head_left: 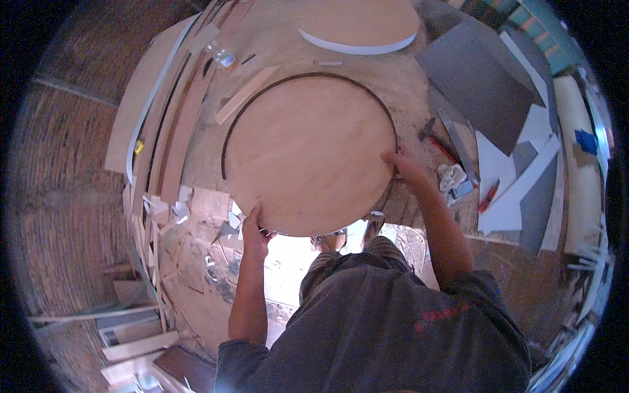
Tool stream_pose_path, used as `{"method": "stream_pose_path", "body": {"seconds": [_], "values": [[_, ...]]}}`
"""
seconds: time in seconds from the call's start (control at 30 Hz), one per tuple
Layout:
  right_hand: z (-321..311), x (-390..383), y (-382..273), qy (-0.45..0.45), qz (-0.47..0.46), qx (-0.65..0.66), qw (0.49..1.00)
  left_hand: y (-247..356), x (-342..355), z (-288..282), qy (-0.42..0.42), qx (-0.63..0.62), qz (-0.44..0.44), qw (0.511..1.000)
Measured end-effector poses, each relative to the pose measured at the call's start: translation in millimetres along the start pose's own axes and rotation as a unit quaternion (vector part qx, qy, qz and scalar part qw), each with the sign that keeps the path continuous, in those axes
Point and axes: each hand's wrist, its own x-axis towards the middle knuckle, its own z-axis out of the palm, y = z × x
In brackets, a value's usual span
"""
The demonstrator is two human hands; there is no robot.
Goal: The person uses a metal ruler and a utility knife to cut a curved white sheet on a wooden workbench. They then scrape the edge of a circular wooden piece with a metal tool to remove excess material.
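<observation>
A large round wooden board (311,150) lies in front of me, its near edge reaching past the edge of the workbench. A dark strip (314,75) curves along its far rim, from the left side round to the right. My left hand (255,234) grips the near left edge, thumb on top and fingers underneath. At the right edge my right hand (403,164) holds the board too, thumb on its top face and the other fingers mostly hidden below or beside the rim.
A hammer (442,148), a white crumpled cloth (451,177) and a red-handled tool (489,195) lie to the right, beside dark grey sheets (481,72). Another round board (360,23) with a white edge sits at the back. Long wooden strips (180,131) and a clear bottle (221,56) are on the left.
</observation>
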Motion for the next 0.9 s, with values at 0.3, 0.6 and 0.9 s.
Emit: {"method": "stream_pose_path", "body": {"seconds": [0.3, 0.6, 0.9], "values": [[73, -96, 95, 0.071, 0.007, 0.086, 0.994, 42, 62, -52, -0.084, 0.180, 0.038, 0.979], [73, -146, 91, 0.124, 0.011, 0.003, 0.992, 86, 92, -65, 0.055, 0.556, 0.112, 0.822], [-151, -89, 148, 0.527, -0.109, -0.268, 0.799, -2, -28, 22, -0.159, 0.563, 0.532, 0.612]]}}
